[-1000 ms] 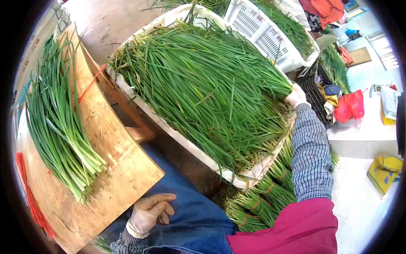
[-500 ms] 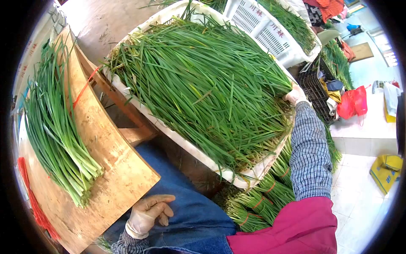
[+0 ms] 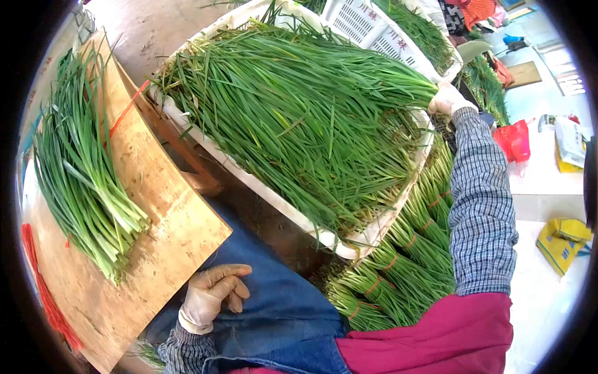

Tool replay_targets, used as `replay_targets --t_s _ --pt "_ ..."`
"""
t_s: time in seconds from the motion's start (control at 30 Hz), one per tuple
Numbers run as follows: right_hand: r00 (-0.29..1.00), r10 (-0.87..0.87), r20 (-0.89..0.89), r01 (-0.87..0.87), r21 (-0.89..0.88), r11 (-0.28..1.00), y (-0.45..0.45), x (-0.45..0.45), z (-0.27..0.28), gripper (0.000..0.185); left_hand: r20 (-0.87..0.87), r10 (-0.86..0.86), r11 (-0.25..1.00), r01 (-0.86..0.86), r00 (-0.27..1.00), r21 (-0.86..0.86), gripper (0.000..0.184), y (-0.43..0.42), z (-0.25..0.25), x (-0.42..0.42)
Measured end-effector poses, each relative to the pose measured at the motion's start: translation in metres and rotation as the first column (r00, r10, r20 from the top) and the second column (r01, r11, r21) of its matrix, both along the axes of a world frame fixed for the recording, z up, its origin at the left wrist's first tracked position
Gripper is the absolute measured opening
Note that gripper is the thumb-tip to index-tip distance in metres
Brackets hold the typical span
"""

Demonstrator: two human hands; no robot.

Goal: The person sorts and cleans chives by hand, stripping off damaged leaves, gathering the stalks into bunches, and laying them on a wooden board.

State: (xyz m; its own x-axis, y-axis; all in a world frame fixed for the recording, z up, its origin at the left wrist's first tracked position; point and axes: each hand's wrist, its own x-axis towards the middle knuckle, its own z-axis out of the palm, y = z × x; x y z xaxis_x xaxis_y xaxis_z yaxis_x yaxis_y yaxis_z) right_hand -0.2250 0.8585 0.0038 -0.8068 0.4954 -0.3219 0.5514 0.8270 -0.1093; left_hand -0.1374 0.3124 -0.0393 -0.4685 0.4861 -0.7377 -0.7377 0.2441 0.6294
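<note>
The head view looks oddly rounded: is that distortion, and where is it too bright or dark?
Head view: likely lens distortion, with black curved corners and the wooden board showing a bowed edge; head view: the white floor at right looks washed out; head view: shadow darkens the gap between board and white crate, while the green leaves inside look fairly clear.

A bunch of long green stalks [image 3: 93,174] lies on a wooden table [image 3: 180,218] here in the room, pale ends toward the near edge, leaves toward the far one. Red ties [image 3: 43,293] line the left edge; a red strand [image 3: 131,107] crosses the right.
</note>
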Motion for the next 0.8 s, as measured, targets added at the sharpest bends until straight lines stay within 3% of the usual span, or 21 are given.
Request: replay_targets --t_s 0.13,0.27,0.3,0.33,0.4,0.5,0.67,0.73,0.8 --pt "0.997 0.038 0.064 -0.05 0.185 0.982 0.0 -0.009 0.006 0.057 -0.045 -0.003 1.0 0.004 0.999 0.022 0.023 -0.004 -0.002 0.003" --pt "0.989 0.06 0.131 -0.099 0.312 0.945 -0.025 0.007 0.036 0.041 -0.086 0.01 0.998 -0.004 0.996 0.064 0.023 -0.011 -0.003 0.008" --pt "0.988 0.128 0.092 -0.148 0.269 0.952 -0.035 0.021 0.048 0.036 -0.095 0.013 0.997 -0.006 0.995 0.074 0.023 -0.013 -0.003 0.009" --pt "0.951 0.253 0.18 -0.304 0.369 0.879 -0.01 0.031 0.042 0.03 -0.104 0.017 0.996 -0.008 0.994 0.085 0.024 -0.014 -0.003 0.01" --pt "0.943 0.283 0.173 -0.331 0.457 0.825 -0.017 0.058 0.058 0.021 -0.134 0.013 0.995 0.0 0.991 0.096 0.024 -0.016 -0.005 0.013" --pt "0.994 0.051 0.092 -0.094 0.559 0.824 -0.079 0.098 0.114 0.02 -0.167 -0.003 0.994 0.022 0.986 0.107 0.025 -0.017 -0.007 0.017" --pt "0.972 0.224 -0.067 -0.102 0.739 0.665 -0.092 0.144 0.172 0.025 -0.254 0.008 0.993 0.021 0.967 0.113 0.024 -0.02 -0.007 0.025" --pt "0.973 0.191 -0.129 -0.023 0.77 0.638 -0.12 0.151 0.199 0.026 -0.275 0.002 0.994 0.029 0.961 0.109 0.024 -0.021 -0.007 0.03" --pt "0.919 0.334 -0.211 -0.045 0.784 0.619 -0.106 0.16 0.22 0.034 -0.305 -0.036 0.994 0.066 0.952 0.09 0.024 -0.021 -0.007 0.036"
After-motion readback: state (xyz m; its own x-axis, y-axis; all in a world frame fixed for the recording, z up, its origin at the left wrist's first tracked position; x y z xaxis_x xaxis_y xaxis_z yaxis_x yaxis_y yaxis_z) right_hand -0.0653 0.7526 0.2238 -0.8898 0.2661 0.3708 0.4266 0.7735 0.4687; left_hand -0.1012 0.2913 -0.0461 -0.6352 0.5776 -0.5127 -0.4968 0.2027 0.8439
